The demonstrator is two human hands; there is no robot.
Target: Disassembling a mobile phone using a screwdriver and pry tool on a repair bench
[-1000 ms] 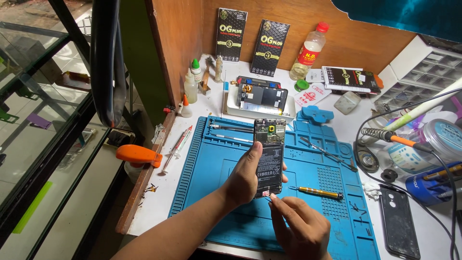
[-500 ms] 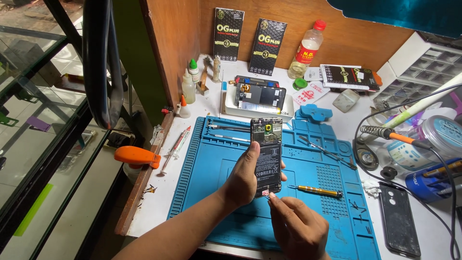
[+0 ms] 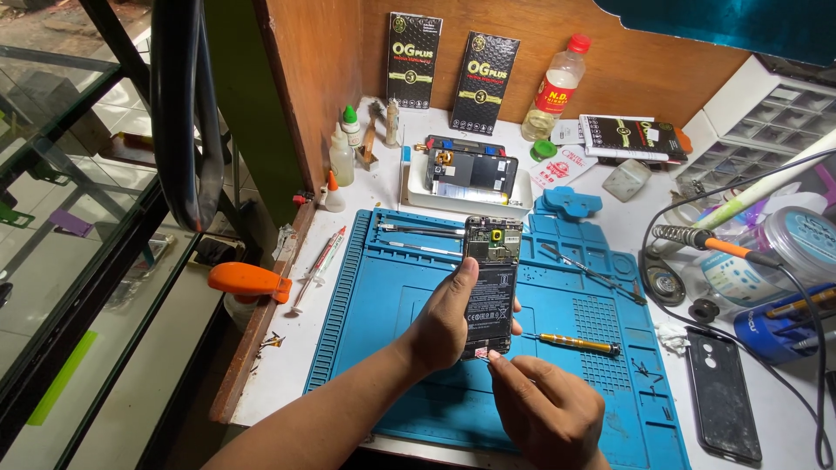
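The left hand (image 3: pixel 444 326) is gripping the open phone (image 3: pixel 490 283) by its edges over the mat (image 3: pixel 383 296). The right hand (image 3: pixel 544 413) is pinching at its bottom end — what it pinches is too small to tell. The phone looks light, stiff and fragile — better held by the frame.

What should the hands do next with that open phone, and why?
Probably lift gently at the phone's bottom edge. The left hand holds the open phone above the blue mat, and the right hand has its fingertips pinched at that bottom edge, so a small part there seems to be the thing being worked on.
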